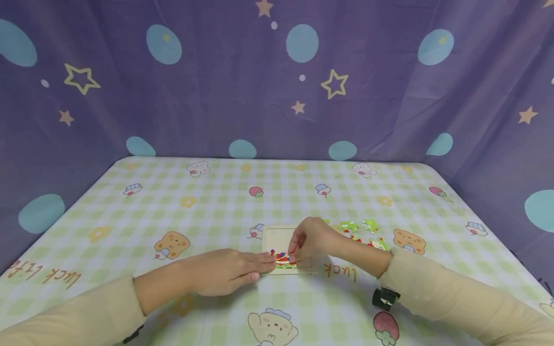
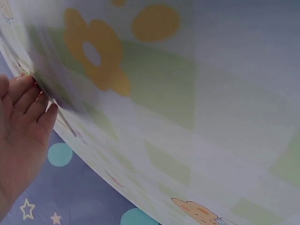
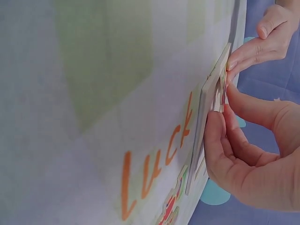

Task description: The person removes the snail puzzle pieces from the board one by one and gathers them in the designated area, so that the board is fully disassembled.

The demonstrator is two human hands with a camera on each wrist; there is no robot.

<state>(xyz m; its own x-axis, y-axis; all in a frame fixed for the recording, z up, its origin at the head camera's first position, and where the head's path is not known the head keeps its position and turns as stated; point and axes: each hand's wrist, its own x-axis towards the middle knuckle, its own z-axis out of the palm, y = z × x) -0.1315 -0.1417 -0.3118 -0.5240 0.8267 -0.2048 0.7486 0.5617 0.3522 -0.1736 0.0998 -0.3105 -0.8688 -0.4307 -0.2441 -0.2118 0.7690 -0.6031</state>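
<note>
A pale wooden puzzle board [image 1: 277, 236] lies on the table, with several joined red, blue and green puzzle pieces [image 1: 283, 265] in its near part. My left hand [image 1: 222, 272] comes in from the left, its straight fingertips resting on the board's left edge and the pieces there. Over the board's right part, my right hand [image 1: 317, 237] pinches a small puzzle piece [image 3: 222, 96] between thumb and fingers, close against the board. The fingers hide most of that piece. In the left wrist view, the left hand [image 2: 26, 124] shows its palm and nearly straight fingers at the board's edge.
Loose green and red puzzle pieces [image 1: 349, 226] lie to the right of the board, partly behind the right forearm. A checked cloth with printed cartoons covers the table [image 1: 216, 216]. A purple curtain [image 1: 242, 86] hangs behind it.
</note>
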